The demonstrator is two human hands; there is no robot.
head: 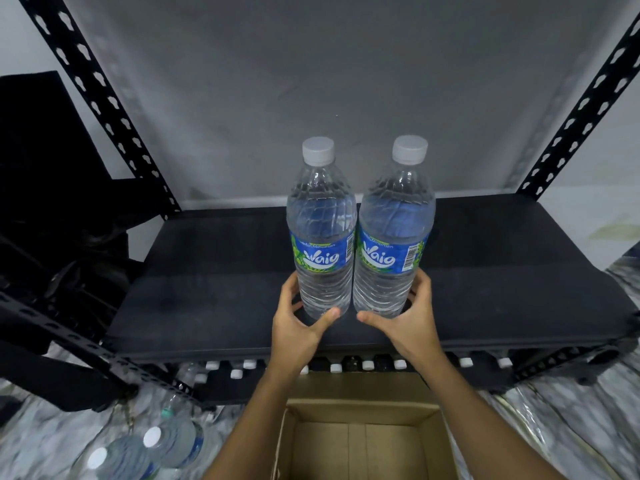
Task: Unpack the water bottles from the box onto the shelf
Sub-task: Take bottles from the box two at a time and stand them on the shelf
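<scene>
Two clear water bottles with blue labels and white caps stand upright side by side on the black shelf, the left bottle touching the right bottle. My left hand cups the left bottle's base, fingers spread, with a dark gap between palm and bottle. In the same way my right hand curves around the right bottle's base with a gap showing. The cardboard box sits open below my arms, and its visible floor is bare.
Black perforated uprights frame the shelf on both sides. Several white bottle caps show on the lower shelf under the front edge. More bottles lie on the floor at the lower left. Dark objects sit left of the rack.
</scene>
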